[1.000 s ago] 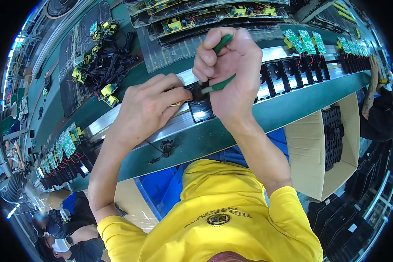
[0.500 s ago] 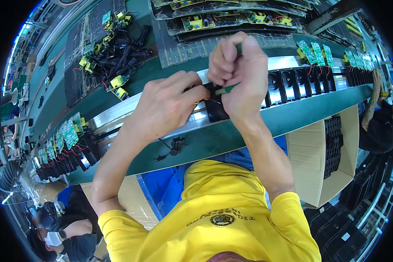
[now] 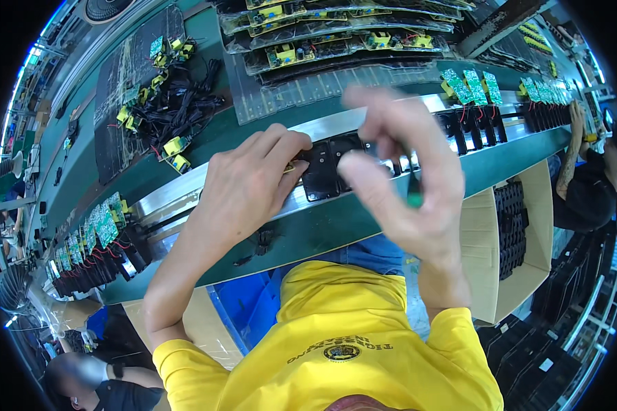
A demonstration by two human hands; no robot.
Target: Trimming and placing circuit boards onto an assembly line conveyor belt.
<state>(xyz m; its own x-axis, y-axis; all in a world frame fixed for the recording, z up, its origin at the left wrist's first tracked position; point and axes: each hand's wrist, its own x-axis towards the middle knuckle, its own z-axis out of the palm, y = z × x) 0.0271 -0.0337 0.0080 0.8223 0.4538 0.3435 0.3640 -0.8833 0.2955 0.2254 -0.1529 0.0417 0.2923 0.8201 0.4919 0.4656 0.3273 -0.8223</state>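
Note:
My left hand (image 3: 248, 175) reaches over the metal rail, fingers curled and closed at the left edge of a black plastic case (image 3: 322, 171). A small yellow part (image 3: 289, 166) shows between its thumb and fingers; the rest of that part is hidden. My right hand (image 3: 418, 171) hovers right of the case, blurred, thumb and forefinger spread. A green-handled tool (image 3: 415, 199) shows partly against its palm, its tip not visible. A second black case (image 3: 346, 145) adjoins the first on the rail.
Green circuit boards wired to black cases stand along the rail at left (image 3: 103, 222) and right (image 3: 473, 88). A heap of black cables (image 3: 185, 103) lies beyond. Stacked trays (image 3: 349, 51) rise behind. A cardboard box (image 3: 476, 253) stands at right. Another person's arm (image 3: 574, 144) is at far right.
My right hand has swung right and down from the case, its thumb and forefinger opening, the green-handled tool moving with it. The case shows more fully. My left hand has shifted slightly left.

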